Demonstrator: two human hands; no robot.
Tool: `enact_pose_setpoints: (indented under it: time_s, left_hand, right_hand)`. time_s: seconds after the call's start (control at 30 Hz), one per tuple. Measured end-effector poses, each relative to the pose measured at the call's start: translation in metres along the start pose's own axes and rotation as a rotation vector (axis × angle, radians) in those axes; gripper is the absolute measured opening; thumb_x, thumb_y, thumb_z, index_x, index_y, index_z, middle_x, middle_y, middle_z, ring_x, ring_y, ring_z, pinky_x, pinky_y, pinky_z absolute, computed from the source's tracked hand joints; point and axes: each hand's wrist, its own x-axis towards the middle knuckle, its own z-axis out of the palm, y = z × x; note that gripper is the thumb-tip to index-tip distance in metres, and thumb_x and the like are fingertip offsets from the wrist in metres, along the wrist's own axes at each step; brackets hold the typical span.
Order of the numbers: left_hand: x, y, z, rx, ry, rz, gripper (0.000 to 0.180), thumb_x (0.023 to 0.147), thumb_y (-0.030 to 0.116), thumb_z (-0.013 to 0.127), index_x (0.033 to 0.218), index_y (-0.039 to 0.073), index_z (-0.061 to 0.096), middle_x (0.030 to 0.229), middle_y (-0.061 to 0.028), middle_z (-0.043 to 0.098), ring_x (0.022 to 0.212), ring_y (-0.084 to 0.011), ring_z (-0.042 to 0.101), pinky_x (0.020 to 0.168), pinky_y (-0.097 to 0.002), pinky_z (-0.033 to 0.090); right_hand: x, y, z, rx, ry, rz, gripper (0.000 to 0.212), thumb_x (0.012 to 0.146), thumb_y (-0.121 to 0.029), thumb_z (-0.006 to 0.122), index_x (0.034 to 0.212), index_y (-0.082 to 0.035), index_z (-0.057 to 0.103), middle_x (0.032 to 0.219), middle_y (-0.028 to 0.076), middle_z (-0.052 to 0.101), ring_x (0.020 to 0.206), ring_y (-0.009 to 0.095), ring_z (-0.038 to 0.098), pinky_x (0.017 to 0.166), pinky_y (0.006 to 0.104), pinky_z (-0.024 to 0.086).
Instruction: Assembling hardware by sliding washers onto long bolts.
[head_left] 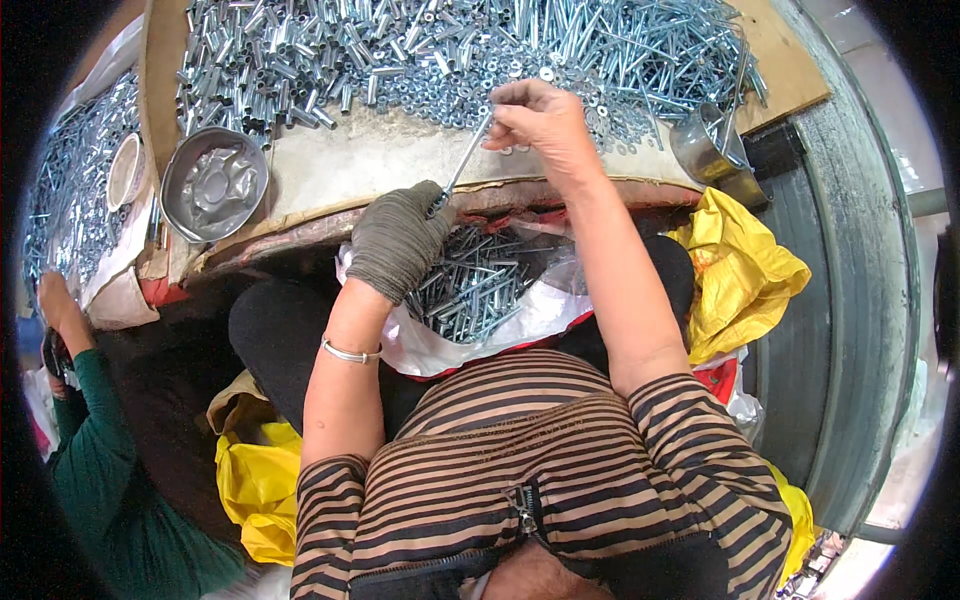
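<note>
My left hand, in a grey knitted glove, is closed round the lower end of a long thin metal bolt. The bolt slants up to my bare right hand, whose thumb and fingertips pinch its upper end. Whether a small part sits between those fingertips is hidden. Just beyond my right hand lie loose washers and nuts on the table. Below both hands, an open white bag in my lap holds a heap of bolts.
Metal sleeves and long bolts cover the far table. A metal bowl stands left, a tipped metal cup right. Yellow bags hang beside me. At far left, another person's green sleeve reaches toward more parts.
</note>
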Motion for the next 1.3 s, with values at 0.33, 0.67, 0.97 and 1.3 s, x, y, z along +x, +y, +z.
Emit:
enact_pose_setpoints:
  time_s: [0.33, 0.67, 0.97, 1.3]
  left_hand:
    - [-0.007, 0.013, -0.006, -0.215, -0.156, 0.104, 0.031, 0.08, 0.03, 0.061, 0.097, 0.005, 0.066, 0.079, -0.0207, 0.064, 0.072, -0.0352, 0.063, 0.068, -0.0413, 0.048]
    - [-0.009, 0.022, 0.003, -0.161, 0.087, 0.12, 0.023, 0.079, 0.024, 0.065, 0.089, 0.003, 0.064, 0.07, -0.016, 0.061, 0.064, -0.0259, 0.057, 0.061, -0.0355, 0.046]
    - [-0.007, 0.021, 0.014, -0.237, 0.107, 0.18, 0.021, 0.079, 0.02, 0.065, 0.093, 0.004, 0.065, 0.075, -0.0185, 0.063, 0.068, -0.0325, 0.062, 0.064, -0.0372, 0.047]
    - [0.004, -0.02, -0.013, -0.315, 0.456, 0.239, 0.016, 0.079, 0.017, 0.065, 0.084, 0.002, 0.063, 0.067, -0.0139, 0.061, 0.055, -0.0196, 0.053, 0.057, -0.034, 0.044]
  right_hand:
    - [-0.031, -0.02, -0.03, 0.026, -0.146, -0.027, 0.026, 0.081, -0.009, 0.061, 0.101, 0.007, 0.062, 0.074, 0.009, 0.062, 0.065, 0.014, 0.062, 0.064, 0.0313, 0.057]
    - [-0.051, -0.023, -0.019, 0.06, -0.256, 0.005, 0.018, 0.081, -0.011, 0.065, 0.094, 0.002, 0.063, 0.066, 0.001, 0.057, 0.051, 0.007, 0.054, 0.043, 0.0213, 0.046]
    - [-0.031, 0.023, 0.04, -0.082, -0.251, -0.127, 0.031, 0.086, -0.028, 0.063, 0.096, 0.002, 0.065, 0.082, 0.006, 0.063, 0.079, 0.013, 0.059, 0.072, 0.0263, 0.047]
    - [-0.053, -0.001, 0.046, 0.249, -0.055, -0.214, 0.053, 0.098, -0.042, 0.035, 0.104, 0.004, 0.062, 0.109, 0.016, 0.062, 0.108, 0.023, 0.056, 0.097, 0.0373, 0.04]
